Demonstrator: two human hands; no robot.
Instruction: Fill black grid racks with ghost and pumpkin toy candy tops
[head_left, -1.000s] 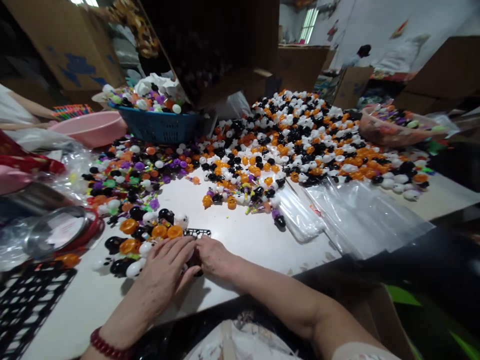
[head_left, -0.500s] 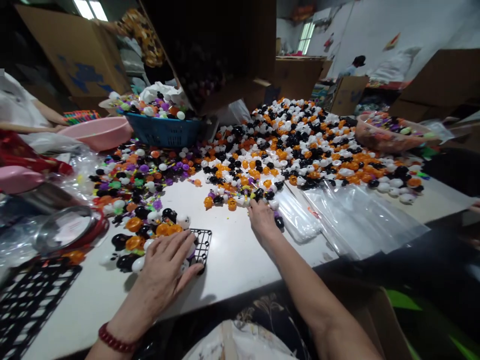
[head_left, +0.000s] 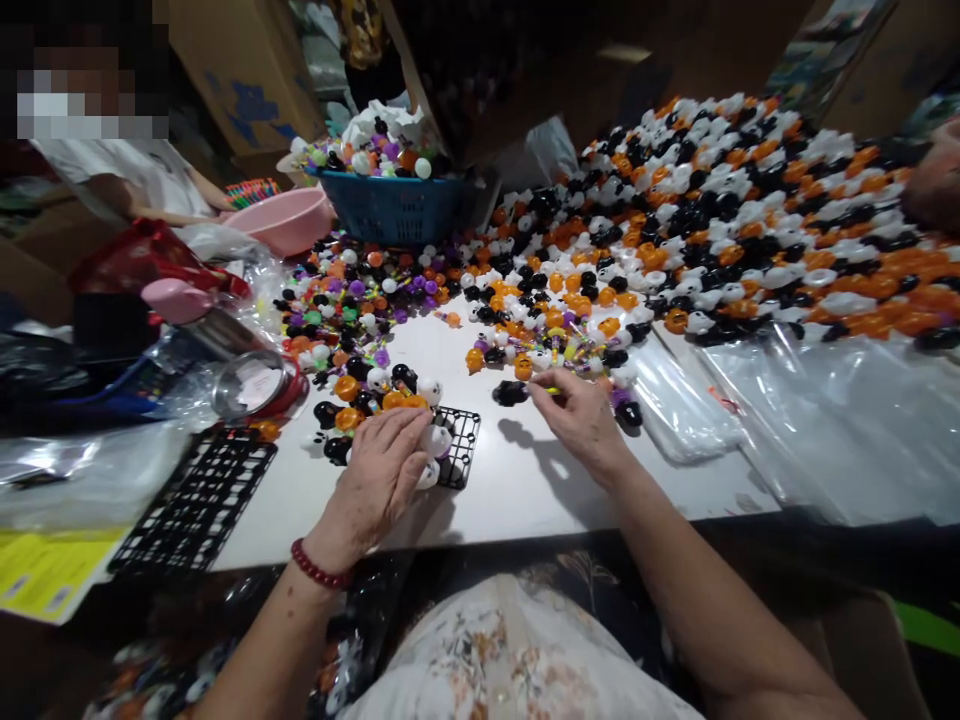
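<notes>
My left hand (head_left: 386, 465) curls over a black plastic grid (head_left: 466, 430), its fingers against the white figure heads (head_left: 439, 440) set in it. Black, orange pumpkin and white heads fill the grid's left part; open cells show at its right end. Above the white tabletop, my right hand (head_left: 574, 415) pinches the yellow stem (head_left: 553, 391) of a small toy with a black head (head_left: 511, 393), which points left. Just beyond that hand lies a loose group of pumpkin, black and white toys (head_left: 555, 345).
A large heap of orange, black and white toys (head_left: 720, 220) covers the back right. Clear plastic bags (head_left: 825, 430) lie at right. Another black grid (head_left: 199, 500) and a pink-lidded flask (head_left: 202, 315) are at left. Behind stand a blue basket (head_left: 390, 205) and pink basin (head_left: 289, 222); a person sits far left.
My right hand has drawn back from the loose toys with a black-headed one pinched in it. My left hand stays on the grid. The whole view has swung left and down.
</notes>
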